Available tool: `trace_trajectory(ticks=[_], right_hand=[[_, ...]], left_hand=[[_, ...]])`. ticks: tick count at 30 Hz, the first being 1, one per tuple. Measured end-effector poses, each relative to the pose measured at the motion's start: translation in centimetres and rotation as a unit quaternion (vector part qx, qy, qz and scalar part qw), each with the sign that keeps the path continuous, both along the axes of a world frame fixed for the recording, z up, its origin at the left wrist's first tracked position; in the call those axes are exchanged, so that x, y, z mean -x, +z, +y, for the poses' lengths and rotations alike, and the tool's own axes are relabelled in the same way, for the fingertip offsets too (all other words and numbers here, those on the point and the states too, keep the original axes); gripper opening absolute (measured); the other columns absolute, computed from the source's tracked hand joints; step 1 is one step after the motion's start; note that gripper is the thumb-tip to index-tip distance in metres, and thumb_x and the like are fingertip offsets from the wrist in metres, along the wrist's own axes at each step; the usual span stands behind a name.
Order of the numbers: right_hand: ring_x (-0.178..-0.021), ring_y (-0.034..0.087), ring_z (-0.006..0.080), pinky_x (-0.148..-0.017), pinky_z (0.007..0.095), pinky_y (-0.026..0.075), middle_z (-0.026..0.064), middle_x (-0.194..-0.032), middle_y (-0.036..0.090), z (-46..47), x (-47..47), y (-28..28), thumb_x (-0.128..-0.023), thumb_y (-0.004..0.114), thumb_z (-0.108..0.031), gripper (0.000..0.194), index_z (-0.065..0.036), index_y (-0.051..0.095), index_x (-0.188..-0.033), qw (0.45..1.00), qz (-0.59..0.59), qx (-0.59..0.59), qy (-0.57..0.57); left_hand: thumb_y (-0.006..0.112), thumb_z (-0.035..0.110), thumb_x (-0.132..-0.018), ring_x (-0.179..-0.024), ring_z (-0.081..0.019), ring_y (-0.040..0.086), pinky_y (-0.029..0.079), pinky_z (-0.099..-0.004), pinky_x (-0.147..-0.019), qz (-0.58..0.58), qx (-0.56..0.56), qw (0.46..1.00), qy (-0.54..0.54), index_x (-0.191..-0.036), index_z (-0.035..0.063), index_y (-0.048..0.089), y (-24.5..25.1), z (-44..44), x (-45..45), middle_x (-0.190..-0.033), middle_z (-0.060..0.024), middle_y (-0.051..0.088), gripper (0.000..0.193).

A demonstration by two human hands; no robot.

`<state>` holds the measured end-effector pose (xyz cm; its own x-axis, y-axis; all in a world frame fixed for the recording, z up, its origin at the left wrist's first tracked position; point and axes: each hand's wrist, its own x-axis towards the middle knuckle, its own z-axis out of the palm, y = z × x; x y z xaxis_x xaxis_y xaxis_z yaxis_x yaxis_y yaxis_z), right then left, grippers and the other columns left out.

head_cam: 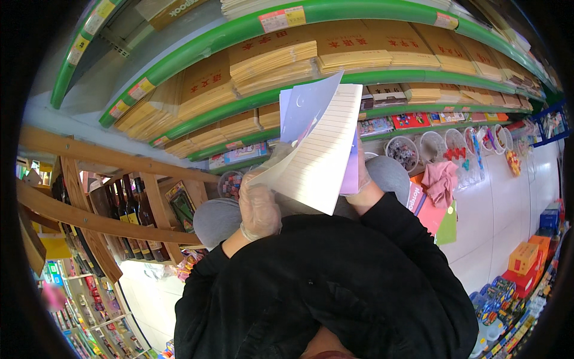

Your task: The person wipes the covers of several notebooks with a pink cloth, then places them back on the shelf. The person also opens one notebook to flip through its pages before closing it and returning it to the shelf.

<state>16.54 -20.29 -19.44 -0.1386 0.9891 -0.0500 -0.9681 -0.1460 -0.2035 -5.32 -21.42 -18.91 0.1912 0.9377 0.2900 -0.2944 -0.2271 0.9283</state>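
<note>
A lined paper notebook (325, 152) with a purple cover is spread in front of my chest, its pages bent in a curve. My left hand (260, 202), in a clear plastic glove, grips the lower left side of the pages and cover. At the notebook's right edge, my right hand (362, 177) holds the purple cover (350, 172); the pages hide most of its fingers. It also wears a clear glove. Both knees show on either side, the right one (389, 177) close beside my right hand.
Green-edged shelves (251, 27) hold stacks of brown paper exercise books (273, 58). Plastic tubs (401, 152) of small goods stand on the floor at right. A pink cloth (439, 183) lies on several notebooks (431, 213). At left stands a wooden rack (112, 224) with bottles (143, 211).
</note>
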Motion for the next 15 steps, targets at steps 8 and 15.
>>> trace_trajectory(ticks=[8, 15], right_hand=[[-0.117, 0.06, 0.0311, -0.106, 0.0446, 0.048, 0.0175, -0.117, 0.064, -0.3, 0.2, 0.8, -0.101, 0.046, -0.064, 0.068, -0.003, 0.056, -0.129, 0.998, 0.046, -0.025, 0.024], [-0.12, 0.058, 0.0319, -0.107, 0.0496, 0.048, 0.0151, -0.125, 0.06, 0.3, -0.5, -3.2, -0.095, 0.038, -0.079, 0.081, -0.01, 0.052, -0.135, 0.993, 0.074, -0.086, 0.01]], left_hand=[[0.053, 0.03, -0.107, -0.117, -0.0249, 0.058, 0.042, -0.039, -0.105, 0.024, -0.055, 0.997, -0.056, -0.12, -0.0005, 0.058, 1.1, 0.6, -0.5, -0.125, -0.0155, 0.065, 0.034], [0.083, 0.016, -0.08, -0.147, -0.0405, 0.041, 0.026, -0.0524, -0.123, 0.444, -0.361, 0.798, -0.192, -0.128, 0.009, 0.06, 8.0, 2.5, -1.6, -0.147, -0.0205, 0.056, 0.053]])
